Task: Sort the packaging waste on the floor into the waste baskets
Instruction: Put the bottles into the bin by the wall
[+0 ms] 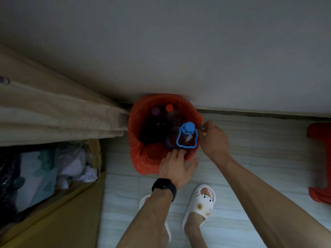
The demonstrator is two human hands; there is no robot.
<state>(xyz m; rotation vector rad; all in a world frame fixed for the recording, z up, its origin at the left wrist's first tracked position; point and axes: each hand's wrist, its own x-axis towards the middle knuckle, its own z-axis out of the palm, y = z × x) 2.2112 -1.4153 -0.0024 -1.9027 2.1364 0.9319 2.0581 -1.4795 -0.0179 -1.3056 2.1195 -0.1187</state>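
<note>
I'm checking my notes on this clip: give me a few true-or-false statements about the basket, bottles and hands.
1. The basket has a red liner. True.
2. The blue-capped bottle lies on the floor. False: it stands in the basket.
3. The left hand is at the basket's near rim. True.
4. The basket holds one bottle only. False: a red cap and a purple cap show too.
5. The right hand is far from the basket. False: it is at its right rim.
</note>
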